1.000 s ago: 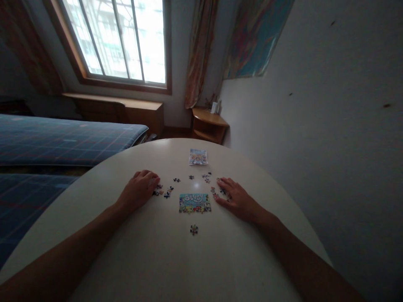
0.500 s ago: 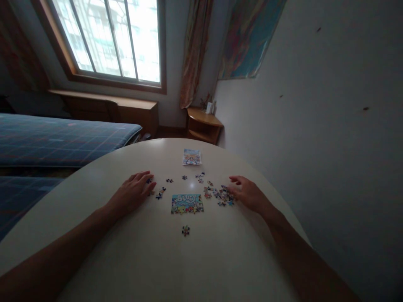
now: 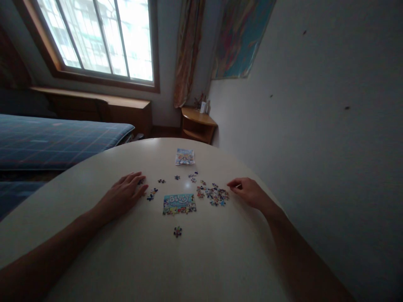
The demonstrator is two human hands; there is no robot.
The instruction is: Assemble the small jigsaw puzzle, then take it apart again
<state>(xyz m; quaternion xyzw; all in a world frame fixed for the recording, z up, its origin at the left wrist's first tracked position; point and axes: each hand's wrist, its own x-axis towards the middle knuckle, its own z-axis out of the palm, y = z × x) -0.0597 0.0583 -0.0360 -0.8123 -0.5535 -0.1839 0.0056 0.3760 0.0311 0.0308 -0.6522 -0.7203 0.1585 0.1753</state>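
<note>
A partly built jigsaw panel lies on the round white table between my hands. My left hand rests flat with its fingers stretched out, its fingertips beside a few loose pieces. My right hand sits just right of a pile of loose pieces, thumb and forefinger pinched on a small pale puzzle piece. A single piece lies nearer to me. A small picture card lies at the far side.
A white wall runs close along the table's right edge. A bed with a blue checked cover stands to the left. A wooden corner shelf and a window are beyond the table.
My right hand has slid right off the pile of pieces, uncovering it, and has closed into a pinch. My left hand has flattened. The camera has turned slightly right.
</note>
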